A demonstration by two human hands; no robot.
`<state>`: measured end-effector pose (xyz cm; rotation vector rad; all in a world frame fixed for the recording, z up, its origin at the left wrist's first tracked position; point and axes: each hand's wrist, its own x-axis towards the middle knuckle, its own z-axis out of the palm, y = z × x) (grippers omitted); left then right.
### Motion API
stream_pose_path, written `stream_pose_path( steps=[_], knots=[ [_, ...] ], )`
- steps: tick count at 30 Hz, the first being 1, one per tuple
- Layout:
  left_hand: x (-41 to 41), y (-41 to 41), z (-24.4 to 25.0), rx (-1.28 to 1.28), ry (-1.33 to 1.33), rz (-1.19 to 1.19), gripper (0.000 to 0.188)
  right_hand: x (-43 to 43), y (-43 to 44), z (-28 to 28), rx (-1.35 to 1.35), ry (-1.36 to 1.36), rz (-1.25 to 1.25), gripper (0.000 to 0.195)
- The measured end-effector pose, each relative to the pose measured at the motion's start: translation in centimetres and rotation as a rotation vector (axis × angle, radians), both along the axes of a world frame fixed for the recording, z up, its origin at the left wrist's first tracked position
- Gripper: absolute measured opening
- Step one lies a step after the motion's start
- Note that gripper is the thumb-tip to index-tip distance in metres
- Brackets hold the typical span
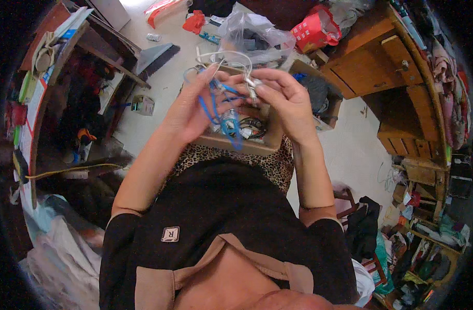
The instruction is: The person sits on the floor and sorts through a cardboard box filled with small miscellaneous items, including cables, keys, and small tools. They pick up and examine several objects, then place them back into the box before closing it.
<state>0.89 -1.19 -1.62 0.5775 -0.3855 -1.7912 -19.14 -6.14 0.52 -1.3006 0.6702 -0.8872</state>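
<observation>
My left hand (pixel 194 102) holds a tangle of blue cord (pixel 209 108) and thin cable, part of which hangs down in loops. My right hand (pixel 287 97) pinches a bundle of white cable (pixel 252 90), and a loop of it arches up between both hands. Motion blurs the fingertips, so their exact grip is partly hidden. Below the hands, an open cardboard box (pixel 256 149) rests on my lap over leopard-print cloth. Black cable coils (pixel 256 126) and other small items lie inside it.
Beyond the lap box stand a clear plastic bag (pixel 240 27), a red bag (pixel 314 31) and a second cardboard box (pixel 333 118) with dark contents. A dustpan (pixel 153 56) with a brush lies at the upper left. A wooden desk (pixel 360 62) stands right, a cluttered table (pixel 58 62) left.
</observation>
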Motion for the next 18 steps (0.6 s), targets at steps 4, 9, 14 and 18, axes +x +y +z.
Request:
stream_pose_path(
  steps=[4,9,14,18],
  knots=[
    [-2.2,-0.4,1.9,0.063,-0.049,0.093,0.031,3.4,0.4,-0.3,-1.000,0.425,-0.158,0.022],
    [-0.4,-1.3,-0.4,0.035,-0.123,0.185,0.021,3.5,0.0,0.9,-1.179,0.428,-0.026,0.020],
    [4.9,0.2,0.6,-0.015,-0.085,0.302,0.018,-2.0,-2.4,0.5,-0.596,0.543,-0.107,0.023],
    [7.8,1.9,2.2,-0.081,-0.068,0.296,0.018,-4.3,-1.0,-4.8,-0.718,0.868,0.315,0.027]
  ],
)
